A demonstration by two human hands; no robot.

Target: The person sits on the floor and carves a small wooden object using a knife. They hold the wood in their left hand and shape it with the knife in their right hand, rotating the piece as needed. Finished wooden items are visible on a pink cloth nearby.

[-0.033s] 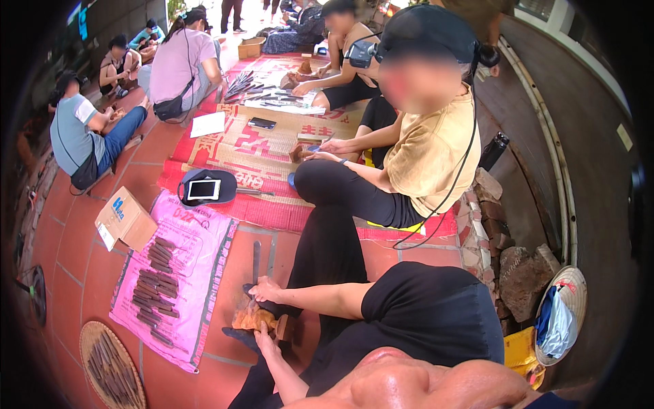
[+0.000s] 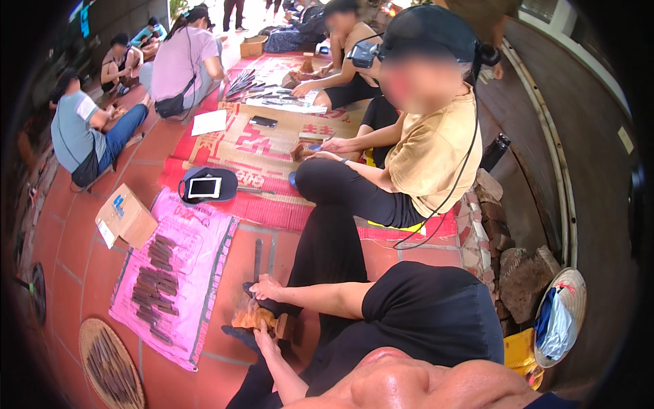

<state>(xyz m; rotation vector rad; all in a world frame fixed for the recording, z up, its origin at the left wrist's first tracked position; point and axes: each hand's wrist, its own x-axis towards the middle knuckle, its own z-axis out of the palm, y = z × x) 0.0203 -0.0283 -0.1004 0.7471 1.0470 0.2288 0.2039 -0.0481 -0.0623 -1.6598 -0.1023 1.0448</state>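
Note:
My right hand (image 2: 268, 288) is closed around a long, narrow dark tool (image 2: 258, 258); its upper part sticks up past the fist, and its kind is unclear. Just below, my left hand (image 2: 265, 337) grips an orange-brown carved piece of wood (image 2: 255, 318), whose exact shape is too small to tell. A brown wooden block (image 2: 285, 328) is beside the carving, close to the left hand. The carving sits between my dark-covered feet (image 2: 238, 333), low over the red tiled floor. Where the tool's lower end meets the wood is hidden.
A pink sack (image 2: 194, 300) bears several dark tools (image 2: 155, 293); more lie in a round woven tray (image 2: 95, 330). Nearby are a cardboard box (image 2: 133, 225) and a cap (image 2: 221, 184) with a phone-like device on it. A person in a tan shirt (image 2: 429, 157) sits close by on the red mat.
The upper end of the long dark tool has shifted very slightly to the right. Both hands keep nearly the same place on the tool and the carving.

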